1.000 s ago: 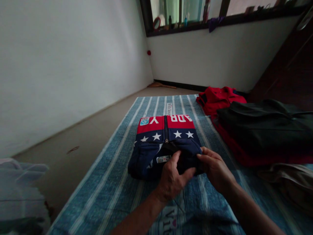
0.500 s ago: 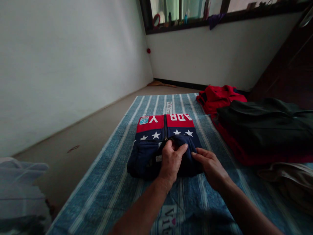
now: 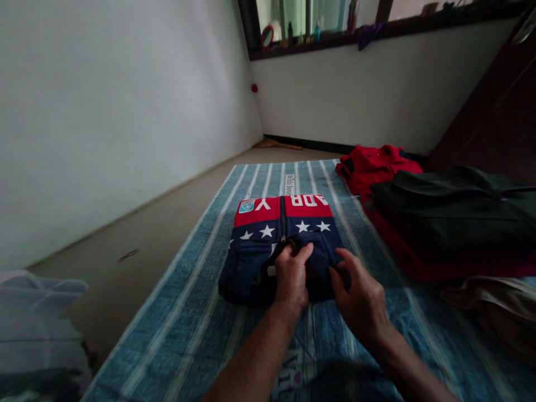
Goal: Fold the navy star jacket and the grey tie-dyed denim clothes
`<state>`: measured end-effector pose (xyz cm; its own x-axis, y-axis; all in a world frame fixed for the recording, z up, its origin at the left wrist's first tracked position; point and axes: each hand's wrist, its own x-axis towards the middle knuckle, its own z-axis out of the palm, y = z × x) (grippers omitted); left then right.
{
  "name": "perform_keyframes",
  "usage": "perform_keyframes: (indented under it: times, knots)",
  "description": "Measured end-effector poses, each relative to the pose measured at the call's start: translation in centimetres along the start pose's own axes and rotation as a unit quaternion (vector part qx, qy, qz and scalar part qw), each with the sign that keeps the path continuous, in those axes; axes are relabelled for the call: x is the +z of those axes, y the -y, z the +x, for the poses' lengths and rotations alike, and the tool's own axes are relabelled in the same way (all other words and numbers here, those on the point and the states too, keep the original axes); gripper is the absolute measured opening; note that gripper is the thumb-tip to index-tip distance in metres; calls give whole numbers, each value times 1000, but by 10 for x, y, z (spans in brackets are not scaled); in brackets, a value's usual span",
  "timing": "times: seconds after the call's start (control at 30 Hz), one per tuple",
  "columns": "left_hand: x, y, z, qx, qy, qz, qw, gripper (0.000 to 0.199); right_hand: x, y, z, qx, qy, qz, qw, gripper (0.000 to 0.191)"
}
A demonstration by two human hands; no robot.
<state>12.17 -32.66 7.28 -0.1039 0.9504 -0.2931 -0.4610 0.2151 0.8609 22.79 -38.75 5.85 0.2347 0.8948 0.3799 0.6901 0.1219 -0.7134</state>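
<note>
A folded zip jacket (image 3: pixel 255 254), red on top with white letters and navy below with white stars, lies flat on the blue striped bedsheet (image 3: pixel 196 268). My left hand (image 3: pixel 292 273) is at the middle of its collar, thumb and fingers pinching the navy cloth beside the zip. At the collar's right edge is my right hand (image 3: pixel 359 293), fingers bent and thumb close to the fabric. Its fingertips touch or nearly touch the navy cloth; whether any of it is pinched between them I cannot tell.
To the right sit a folded dark garment (image 3: pixel 452 223) on dark red cloth and a red garment (image 3: pixel 379 167) behind it. A beige cloth (image 3: pixel 494 307) lies nearer me. At lower left is a pale, sheer-looking item (image 3: pixel 42 318). A windowsill (image 3: pixel 326 42) holds small bottles.
My left hand has slid slightly down and left along the collar. My right hand has turned, its fingers now more bent and raised at the jacket's right edge.
</note>
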Motion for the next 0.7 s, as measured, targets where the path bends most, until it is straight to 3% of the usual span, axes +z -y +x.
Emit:
perform_keyframes:
  times: [0.1,0.2,0.4,0.57,0.7]
  knots:
    - [1,1,1,6,3,9,1000,35,-5,7,-4,-112,-20,-106,988,22]
    - [2,-1,1,6,2,10,1000,33,-7,17,-2,-163,13,-174,971,20]
    - [6,-8,0,-24,-8,23,999,25,-6,40,19,-94,125,-301,941,15]
    - [5,-7,-1,-35,-11,37,999,27,-9,51,35,-59,213,-340,914,6]
    - [-10,-14,-8,28,39,160,986,31,-13,47,42,-39,241,-322,915,11]
